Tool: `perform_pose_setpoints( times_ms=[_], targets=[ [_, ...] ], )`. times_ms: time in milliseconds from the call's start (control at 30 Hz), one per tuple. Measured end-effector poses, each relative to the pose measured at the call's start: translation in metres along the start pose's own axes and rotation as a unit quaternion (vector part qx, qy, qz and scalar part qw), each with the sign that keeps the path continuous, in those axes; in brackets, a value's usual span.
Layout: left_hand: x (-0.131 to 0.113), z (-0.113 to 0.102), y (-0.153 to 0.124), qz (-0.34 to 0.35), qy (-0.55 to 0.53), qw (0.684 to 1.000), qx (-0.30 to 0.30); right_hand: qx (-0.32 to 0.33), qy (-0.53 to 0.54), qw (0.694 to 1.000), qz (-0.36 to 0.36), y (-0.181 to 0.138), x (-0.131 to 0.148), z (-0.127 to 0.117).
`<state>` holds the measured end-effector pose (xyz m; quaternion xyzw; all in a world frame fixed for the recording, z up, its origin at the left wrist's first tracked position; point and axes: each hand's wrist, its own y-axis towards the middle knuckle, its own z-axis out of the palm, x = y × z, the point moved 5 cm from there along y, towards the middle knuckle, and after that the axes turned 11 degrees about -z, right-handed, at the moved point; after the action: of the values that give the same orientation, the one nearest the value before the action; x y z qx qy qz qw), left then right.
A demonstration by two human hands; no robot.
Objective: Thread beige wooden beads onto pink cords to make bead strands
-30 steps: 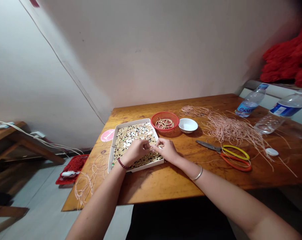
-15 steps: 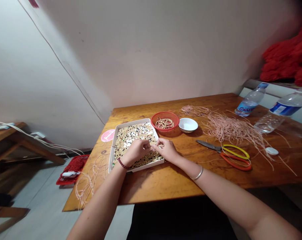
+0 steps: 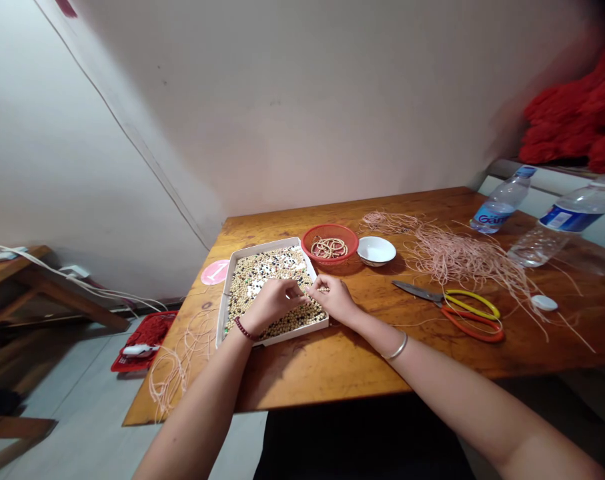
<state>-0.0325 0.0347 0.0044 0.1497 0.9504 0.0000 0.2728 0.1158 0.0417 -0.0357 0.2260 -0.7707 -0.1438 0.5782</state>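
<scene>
My left hand hovers over a shallow white tray full of small beads, mostly cream with black, white and a few green ones. Its thumb and fingers are pinched together; whatever is between them is too small to make out. At the tray's right rim my right hand is closed, with a short string of beads partly showing at its fingers. The fingertips of both hands are close to each other. Behind the tray, a red mesh basket holds finished-looking loops of beads.
A white bowl stands beside the basket. Scissors with yellow and orange handles lie to the right, near a heap of pink cord. Two plastic bottles and a white cap are farther right. More cord lies at left.
My fingertips have drawn slightly apart, and less of the bead string shows at my right hand. The tray and the other things stay put; the view shifts slightly.
</scene>
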Motion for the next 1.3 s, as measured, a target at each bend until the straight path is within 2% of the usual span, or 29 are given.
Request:
perform_pose_setpoints(
  times_ms=[100,233,533,1300],
  targets=[
    [-0.001,-0.002,-0.001,0.002,-0.004,1.0,-0.009,-0.026,0.011,0.999,0.02,0.001,-0.006,-0.002],
    [-0.002,-0.002,-0.001,0.01,-0.03,0.999,0.0,-0.02,0.013,0.999,0.033,0.0,-0.008,-0.001],
    [-0.001,-0.001,-0.002,0.011,-0.015,1.0,0.0,-0.003,0.014,1.0,0.005,-0.002,-0.004,0.002],
    [-0.001,-0.002,-0.002,0.013,-0.002,1.0,0.0,-0.017,-0.018,0.999,-0.036,-0.002,0.006,-0.002]
  ],
)
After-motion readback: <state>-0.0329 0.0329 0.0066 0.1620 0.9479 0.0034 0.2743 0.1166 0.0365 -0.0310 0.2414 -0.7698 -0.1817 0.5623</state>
